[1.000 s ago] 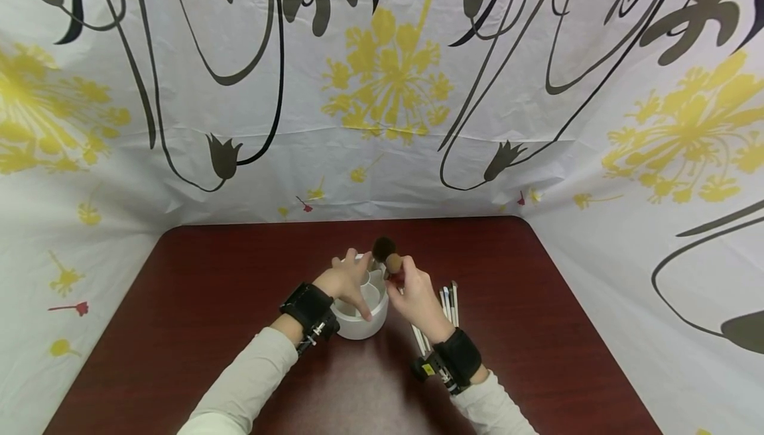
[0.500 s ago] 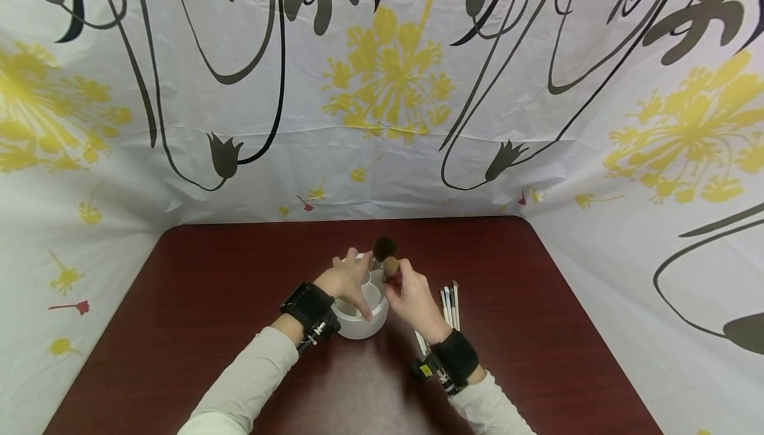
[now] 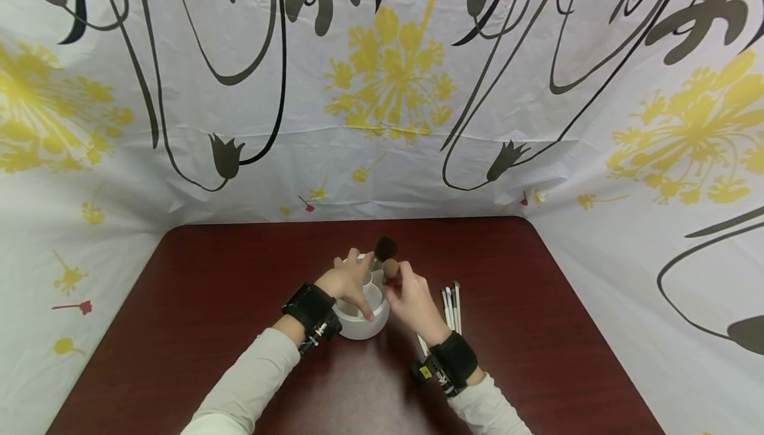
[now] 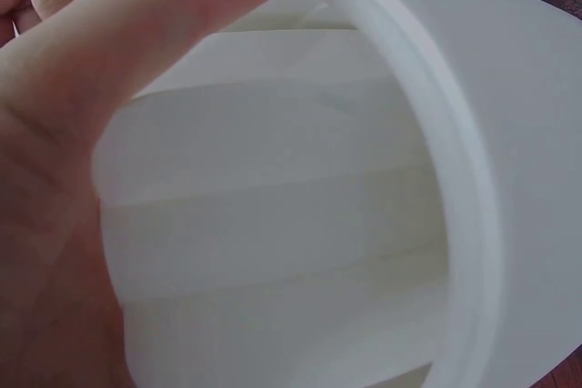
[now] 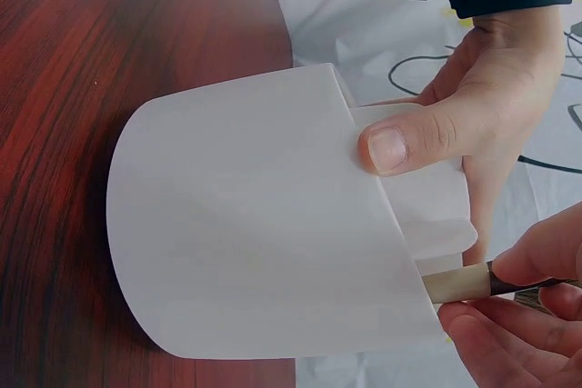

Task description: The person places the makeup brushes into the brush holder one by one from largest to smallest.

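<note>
Head view: a patterned cloth (image 3: 358, 183) with yellow and grey-brown flowers hangs behind a dark red, wood-grained table (image 3: 537, 355). Slim pale-handled brushes (image 3: 451, 309) lie beside the right hand (image 3: 418, 306), whose wrist partly covers others. A white, smooth, round divided holder (image 3: 363, 330) stands near the table's middle, partly hidden by the left hand (image 3: 345, 286), which grips its top, thumb over the rim. A full, dark-bristled brush (image 3: 386, 248) rises at its far side. The right hand pinches a tan-tipped brush (image 3: 390, 268); in the right wrist view its pale handle enters the holder.
</note>
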`<state>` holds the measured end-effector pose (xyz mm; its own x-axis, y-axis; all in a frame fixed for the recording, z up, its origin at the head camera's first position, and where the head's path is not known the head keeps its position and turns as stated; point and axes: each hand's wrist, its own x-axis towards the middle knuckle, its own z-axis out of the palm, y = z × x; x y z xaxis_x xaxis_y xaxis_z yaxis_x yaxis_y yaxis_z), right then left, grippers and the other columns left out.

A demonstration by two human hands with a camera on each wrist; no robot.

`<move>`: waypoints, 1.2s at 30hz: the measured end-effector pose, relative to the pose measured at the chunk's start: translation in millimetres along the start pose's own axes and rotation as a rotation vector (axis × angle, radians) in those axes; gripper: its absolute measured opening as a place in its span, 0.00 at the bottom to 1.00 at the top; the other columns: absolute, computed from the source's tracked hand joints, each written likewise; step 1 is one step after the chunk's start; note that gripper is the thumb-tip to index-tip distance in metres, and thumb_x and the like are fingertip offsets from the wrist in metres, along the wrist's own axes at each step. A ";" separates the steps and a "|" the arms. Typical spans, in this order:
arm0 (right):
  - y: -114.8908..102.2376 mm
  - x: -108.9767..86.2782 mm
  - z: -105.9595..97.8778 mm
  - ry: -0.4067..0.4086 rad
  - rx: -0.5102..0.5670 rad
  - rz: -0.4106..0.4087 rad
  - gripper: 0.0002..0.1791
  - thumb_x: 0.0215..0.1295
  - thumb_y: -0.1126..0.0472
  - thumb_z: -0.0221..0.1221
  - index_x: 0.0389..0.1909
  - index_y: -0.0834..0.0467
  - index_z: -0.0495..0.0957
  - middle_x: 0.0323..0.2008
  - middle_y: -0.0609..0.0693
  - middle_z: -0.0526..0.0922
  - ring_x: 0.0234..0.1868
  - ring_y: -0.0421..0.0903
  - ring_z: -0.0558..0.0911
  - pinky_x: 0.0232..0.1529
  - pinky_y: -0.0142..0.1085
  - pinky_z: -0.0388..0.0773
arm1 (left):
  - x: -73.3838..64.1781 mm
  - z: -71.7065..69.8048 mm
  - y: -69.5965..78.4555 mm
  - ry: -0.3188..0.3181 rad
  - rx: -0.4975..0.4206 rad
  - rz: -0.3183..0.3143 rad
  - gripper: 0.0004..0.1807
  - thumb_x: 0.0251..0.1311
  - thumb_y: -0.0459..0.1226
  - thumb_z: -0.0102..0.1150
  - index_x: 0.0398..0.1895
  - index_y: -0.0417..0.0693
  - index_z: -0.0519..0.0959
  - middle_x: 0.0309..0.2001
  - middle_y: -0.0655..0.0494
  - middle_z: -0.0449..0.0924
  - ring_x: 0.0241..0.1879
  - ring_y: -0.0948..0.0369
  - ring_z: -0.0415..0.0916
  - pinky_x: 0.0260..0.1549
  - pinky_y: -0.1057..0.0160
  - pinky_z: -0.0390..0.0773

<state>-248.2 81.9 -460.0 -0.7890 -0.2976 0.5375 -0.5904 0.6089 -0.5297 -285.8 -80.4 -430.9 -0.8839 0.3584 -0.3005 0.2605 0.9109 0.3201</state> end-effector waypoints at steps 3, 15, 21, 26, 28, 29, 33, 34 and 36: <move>0.3 -0.8 -0.3 0.000 0.012 -0.001 0.16 0.49 0.74 0.61 0.38 0.65 0.67 0.29 0.55 0.79 0.29 0.45 0.80 0.27 0.30 0.75 | -0.1 0.4 0.3 0.001 0.001 -0.001 0.68 0.19 0.56 0.77 0.70 0.50 0.49 0.61 0.41 0.52 0.53 0.40 0.58 0.38 0.48 0.73; 13.5 -6.5 -17.8 0.054 0.044 0.025 0.12 0.52 0.73 0.58 0.37 0.64 0.69 0.31 0.55 0.79 0.33 0.46 0.81 0.32 0.37 0.78 | -1.2 1.4 -2.1 0.028 -0.012 0.012 0.68 0.20 0.55 0.77 0.70 0.50 0.48 0.62 0.41 0.51 0.54 0.38 0.58 0.40 0.49 0.72; 29.5 -13.0 -27.2 0.075 -0.008 0.081 0.10 0.52 0.74 0.57 0.36 0.65 0.72 0.31 0.54 0.80 0.32 0.46 0.81 0.32 0.37 0.77 | -2.3 2.2 -3.5 0.037 -0.045 0.024 0.69 0.20 0.54 0.78 0.70 0.51 0.47 0.62 0.40 0.50 0.54 0.38 0.57 0.39 0.49 0.73; 40.3 -19.1 -30.8 0.052 -0.019 0.121 0.11 0.52 0.73 0.57 0.38 0.65 0.74 0.33 0.56 0.80 0.34 0.48 0.80 0.34 0.41 0.77 | -2.1 2.4 -4.2 0.037 -0.063 0.050 0.70 0.20 0.53 0.78 0.71 0.50 0.46 0.65 0.40 0.48 0.56 0.36 0.54 0.41 0.46 0.72; 44.1 -21.0 -31.6 0.043 -0.036 0.129 0.12 0.52 0.73 0.58 0.39 0.65 0.74 0.34 0.57 0.80 0.35 0.49 0.80 0.35 0.41 0.77 | -1.9 2.4 -4.4 0.034 -0.062 0.069 0.70 0.21 0.53 0.78 0.70 0.47 0.45 0.68 0.41 0.45 0.59 0.35 0.52 0.45 0.43 0.70; 45.9 -21.9 -32.0 0.039 -0.047 0.133 0.12 0.52 0.72 0.58 0.40 0.65 0.74 0.34 0.57 0.80 0.36 0.49 0.80 0.35 0.41 0.77 | -1.7 2.2 -4.6 0.034 -0.053 0.079 0.69 0.22 0.53 0.77 0.70 0.45 0.45 0.69 0.41 0.44 0.60 0.34 0.51 0.47 0.43 0.68; 52.5 -25.3 -33.6 0.017 -0.080 0.169 0.14 0.51 0.71 0.60 0.41 0.65 0.75 0.35 0.56 0.79 0.36 0.49 0.80 0.34 0.39 0.76 | -0.9 1.1 -3.9 0.044 -0.014 0.111 0.69 0.24 0.53 0.77 0.69 0.39 0.45 0.69 0.43 0.44 0.61 0.36 0.51 0.50 0.44 0.67; 53.8 -26.5 -33.9 0.005 -0.080 0.184 0.14 0.51 0.71 0.60 0.41 0.65 0.75 0.35 0.57 0.79 0.36 0.50 0.79 0.34 0.39 0.76 | -0.8 0.8 -3.6 0.049 -0.011 0.116 0.69 0.24 0.53 0.76 0.69 0.38 0.45 0.68 0.43 0.46 0.60 0.37 0.52 0.49 0.45 0.68; 56.6 -28.8 -33.6 -0.019 -0.081 0.214 0.14 0.51 0.70 0.61 0.41 0.64 0.75 0.35 0.57 0.79 0.36 0.51 0.79 0.33 0.40 0.76 | -1.1 -0.1 -3.3 0.051 -0.011 0.119 0.69 0.24 0.54 0.76 0.69 0.38 0.45 0.67 0.43 0.48 0.58 0.37 0.54 0.46 0.46 0.70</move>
<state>-253.2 149.6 -483.4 -0.8983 -0.1683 0.4059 -0.3944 0.7163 -0.5757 -285.8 -83.9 -431.6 -0.8654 0.4532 -0.2139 0.3611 0.8598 0.3610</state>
